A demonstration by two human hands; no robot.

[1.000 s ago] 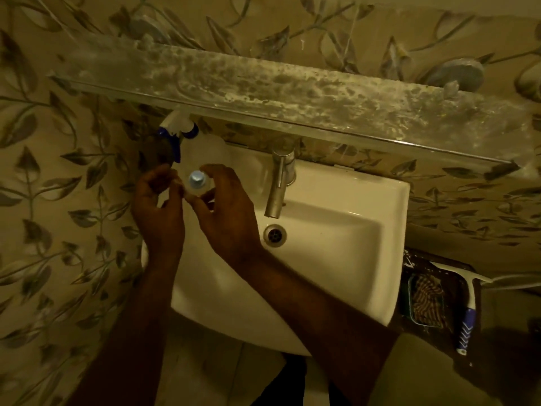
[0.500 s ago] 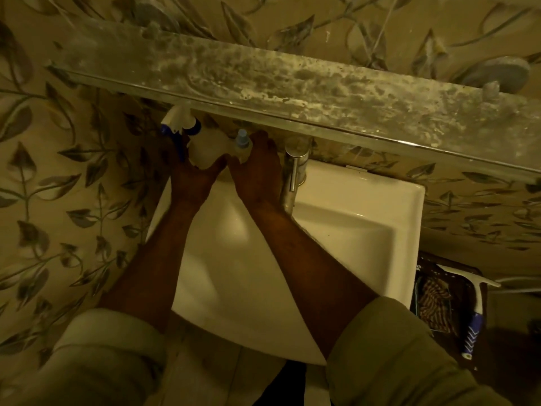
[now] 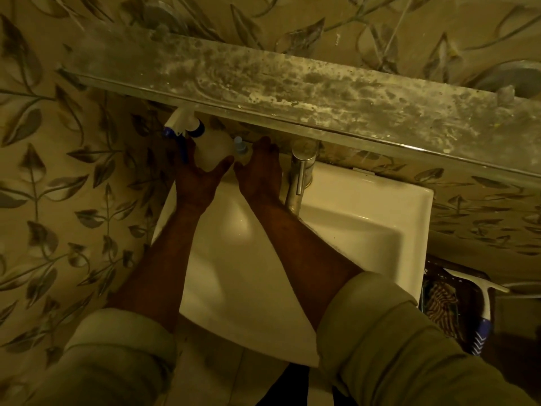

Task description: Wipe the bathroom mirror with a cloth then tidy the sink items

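A white spray bottle (image 3: 209, 148) with a blue trigger stands at the back left corner of the white sink (image 3: 366, 230), under the glass shelf. My left hand (image 3: 199, 177) cups its near side. Right beside it stands a small bottle with a pale blue cap (image 3: 238, 143). My right hand (image 3: 259, 168) is wrapped around that small bottle, fingers reaching to the wall. Both bottles rest on the sink's back ledge.
A chrome tap (image 3: 300, 174) rises just right of my right hand. A stained glass shelf (image 3: 292, 92) juts out above the sink. Lower right, a basket (image 3: 439, 303) holds a striped cloth beside a blue-handled squeegee (image 3: 480, 326). Leaf-patterned wall surrounds the sink.
Both hands carried the small blue-capped bottle from over the basin to the sink's back ledge beside the spray bottle. My view shifted closer, bringing my sleeves into frame.
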